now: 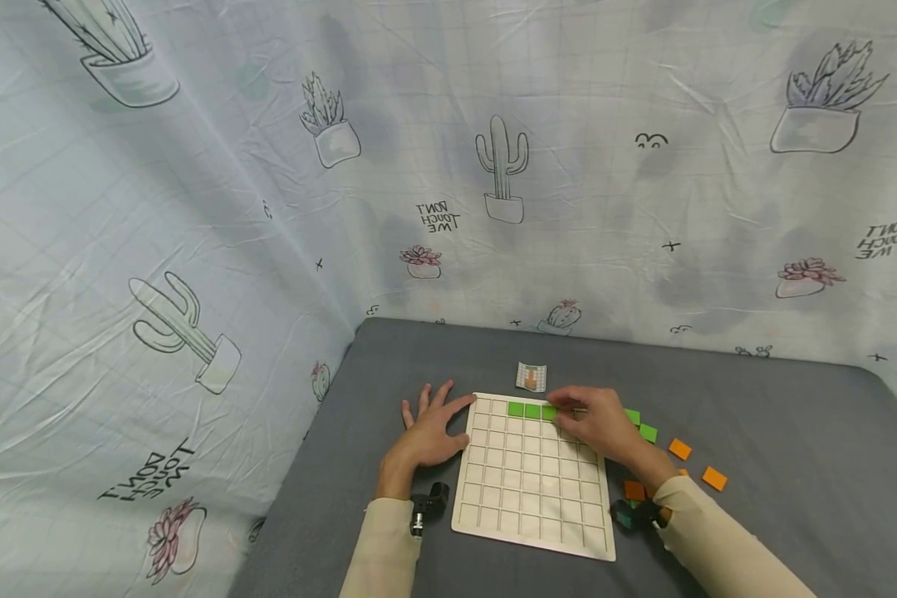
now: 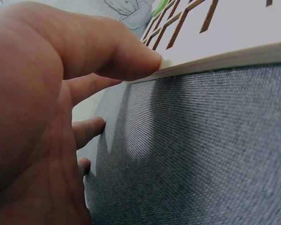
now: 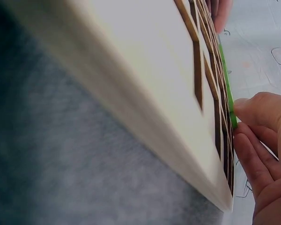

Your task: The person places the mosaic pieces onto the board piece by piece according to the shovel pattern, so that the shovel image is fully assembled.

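Note:
A pale wooden grid board (image 1: 523,482) lies on the grey table. Green square tiles (image 1: 532,411) sit side by side in its far row. My left hand (image 1: 429,433) is spread at the board's left side; in the left wrist view its thumb (image 2: 136,58) touches the board's edge (image 2: 225,61). Over the far row, my right hand (image 1: 596,419) pinches a green tile (image 3: 233,119) between thumb and fingertips, as the right wrist view shows. The fingers partly cover that tile in the head view.
A small printed card (image 1: 531,377) with an orange figure lies beyond the board. Loose green tiles (image 1: 648,433) and several orange tiles (image 1: 713,478) are scattered to the right, some hidden under my right forearm. A patterned curtain (image 1: 583,208) hangs behind the table.

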Demonstrator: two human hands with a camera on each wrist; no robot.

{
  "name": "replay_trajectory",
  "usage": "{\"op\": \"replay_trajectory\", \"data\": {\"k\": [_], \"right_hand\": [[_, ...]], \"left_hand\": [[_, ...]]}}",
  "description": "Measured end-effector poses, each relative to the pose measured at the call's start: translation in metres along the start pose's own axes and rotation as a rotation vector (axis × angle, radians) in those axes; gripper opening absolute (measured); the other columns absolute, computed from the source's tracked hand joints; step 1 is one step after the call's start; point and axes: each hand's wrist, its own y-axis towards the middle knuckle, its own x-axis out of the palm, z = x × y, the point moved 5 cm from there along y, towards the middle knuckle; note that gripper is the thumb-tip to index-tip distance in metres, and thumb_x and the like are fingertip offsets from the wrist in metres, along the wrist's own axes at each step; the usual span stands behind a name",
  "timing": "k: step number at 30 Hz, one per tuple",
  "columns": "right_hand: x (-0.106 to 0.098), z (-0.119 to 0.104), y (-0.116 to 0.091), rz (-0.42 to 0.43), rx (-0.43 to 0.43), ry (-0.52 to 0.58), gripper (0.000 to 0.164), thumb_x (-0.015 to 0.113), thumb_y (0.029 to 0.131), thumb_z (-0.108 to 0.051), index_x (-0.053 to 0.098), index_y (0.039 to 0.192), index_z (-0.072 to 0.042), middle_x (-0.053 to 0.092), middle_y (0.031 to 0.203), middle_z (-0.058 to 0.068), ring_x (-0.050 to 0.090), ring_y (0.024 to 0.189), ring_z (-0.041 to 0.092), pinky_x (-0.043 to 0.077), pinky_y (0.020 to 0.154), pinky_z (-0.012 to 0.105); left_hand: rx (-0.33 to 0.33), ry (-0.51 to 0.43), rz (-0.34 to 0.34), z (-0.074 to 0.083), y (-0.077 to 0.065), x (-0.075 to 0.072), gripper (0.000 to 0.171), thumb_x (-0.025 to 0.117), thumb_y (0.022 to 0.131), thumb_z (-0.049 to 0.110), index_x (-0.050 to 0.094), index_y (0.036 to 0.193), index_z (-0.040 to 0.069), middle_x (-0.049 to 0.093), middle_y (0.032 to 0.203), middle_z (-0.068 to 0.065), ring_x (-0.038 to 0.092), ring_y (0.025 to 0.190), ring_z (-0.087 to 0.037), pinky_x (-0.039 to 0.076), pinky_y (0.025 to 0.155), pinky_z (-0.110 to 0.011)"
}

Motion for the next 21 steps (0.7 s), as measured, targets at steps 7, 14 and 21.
{"op": "replay_trajectory", "data": {"k": [7,14,21], "right_hand": [[-0.0053,0.0017,-0.0042,0.009,-0.003,-0.035,0.032,0.085,0.093,-0.001,0.081,0.124,-0.006,0.082,0.117,0.008,0.081,0.101,0.026,0.068,0.088,0.039],[-0.0090,0.0044,-0.0042,-0.014,-0.008,-0.004,0.031,0.082,0.096,-0.002,0.081,0.127,-0.008,0.082,0.120,0.008,0.081,0.106,0.027,0.068,0.091,0.037],[-0.0064,0.0018,-0.0035,-0.028,-0.003,0.028,0.032,0.082,0.095,-0.001,0.081,0.126,-0.006,0.083,0.119,0.010,0.082,0.107,0.027,0.068,0.089,0.036]], "left_hand": [[-0.005,0.004,-0.003,-0.0011,-0.0001,-0.0003,0.068,0.074,0.099,0.016,0.055,0.163,0.023,0.022,0.182,-0.017,0.002,0.169,-0.052,-0.012,0.124,-0.084],[-0.005,-0.005,0.003,-0.0025,-0.0002,-0.0016,0.067,0.075,0.099,0.017,0.055,0.163,0.022,0.022,0.182,-0.018,0.001,0.169,-0.052,-0.013,0.124,-0.084],[-0.003,-0.004,-0.006,-0.0022,0.0008,0.0013,0.068,0.075,0.099,0.017,0.055,0.163,0.025,0.022,0.182,-0.017,0.001,0.169,-0.051,-0.013,0.124,-0.083]]}}
